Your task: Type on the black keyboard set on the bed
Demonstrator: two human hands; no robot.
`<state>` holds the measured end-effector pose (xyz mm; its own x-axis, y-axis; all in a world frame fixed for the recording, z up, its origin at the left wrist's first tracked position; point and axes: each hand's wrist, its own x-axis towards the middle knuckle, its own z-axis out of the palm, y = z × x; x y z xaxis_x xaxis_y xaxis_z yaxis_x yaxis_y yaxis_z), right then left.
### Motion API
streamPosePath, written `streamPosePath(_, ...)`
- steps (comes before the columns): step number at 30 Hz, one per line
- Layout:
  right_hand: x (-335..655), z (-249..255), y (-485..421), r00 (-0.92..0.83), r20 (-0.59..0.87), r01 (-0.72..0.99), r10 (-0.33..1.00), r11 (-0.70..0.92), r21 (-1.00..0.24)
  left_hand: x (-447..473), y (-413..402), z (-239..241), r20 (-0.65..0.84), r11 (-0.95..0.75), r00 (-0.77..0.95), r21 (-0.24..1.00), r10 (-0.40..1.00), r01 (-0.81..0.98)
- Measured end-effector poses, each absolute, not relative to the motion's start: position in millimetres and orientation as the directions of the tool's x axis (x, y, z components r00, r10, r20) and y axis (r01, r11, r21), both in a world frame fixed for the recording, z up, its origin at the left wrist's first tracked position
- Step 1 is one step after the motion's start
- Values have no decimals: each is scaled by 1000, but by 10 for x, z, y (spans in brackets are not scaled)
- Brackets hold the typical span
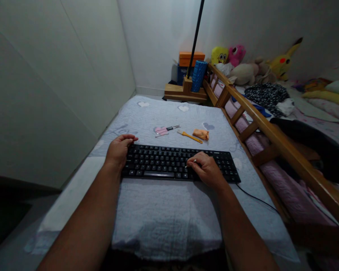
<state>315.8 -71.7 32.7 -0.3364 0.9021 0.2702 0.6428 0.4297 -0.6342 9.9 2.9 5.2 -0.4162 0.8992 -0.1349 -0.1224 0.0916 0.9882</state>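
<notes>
A black keyboard [172, 162] lies across a pale quilted mat [164, 210] in front of me. My left hand [119, 150] grips the keyboard's left end, fingers curled over its top corner. My right hand [206, 168] rests on the keys right of the middle, fingers pinched on a small pale object I cannot make out. Beyond the keyboard lie a pink-handled tool [165, 130], a yellow-handled brush [190, 136] and a crumpled orange cloth [201, 134].
A wooden bed rail [271, 124] runs along the right, with bedding and plush toys [243, 64] behind it. A white wall stands on the left. At the far end a wooden base [183, 92] holds a black pole, next to boxes and a blue roller [199, 75]. The keyboard cable [257, 197] trails right.
</notes>
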Motion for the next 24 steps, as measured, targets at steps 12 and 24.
streamPosePath(12,3238,379,-708,-304,242,690,921,388,-611,81,44,11,-133,89,-416,988,899,-123)
streamPosePath(24,3225,348,-687,-269,276,712,923,383,-589,88,39,21,-141,84,-421,985,896,-151)
